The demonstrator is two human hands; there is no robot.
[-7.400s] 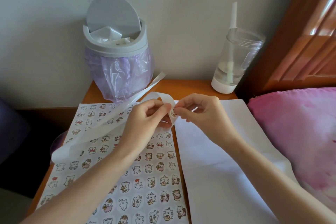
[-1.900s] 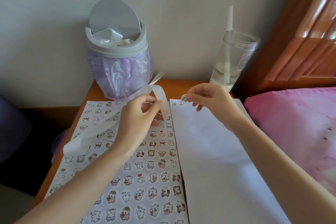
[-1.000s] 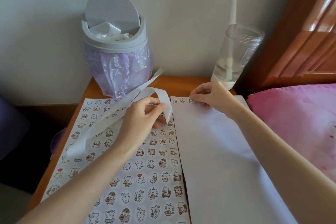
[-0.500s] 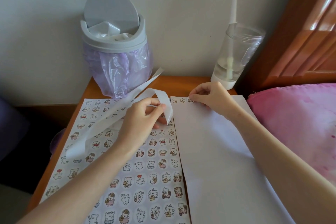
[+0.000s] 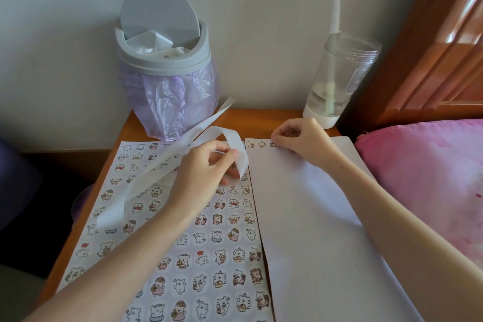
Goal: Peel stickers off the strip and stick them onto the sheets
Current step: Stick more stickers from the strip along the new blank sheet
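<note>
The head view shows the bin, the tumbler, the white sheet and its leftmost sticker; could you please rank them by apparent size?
1. white sheet, though nearness to the camera inflates it
2. bin
3. tumbler, clearly smaller than the bin
4. leftmost sticker, tiniest by far

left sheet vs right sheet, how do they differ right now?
The left sheet is covered with cartoon stickers; the right sheet is nearly blank, three at its top left corner. The strip, held by the left hand, crosses the left sheet; the right hand pinches a sticker at the right sheet's top edge. Both lie flat, side by side, on the table.
</note>
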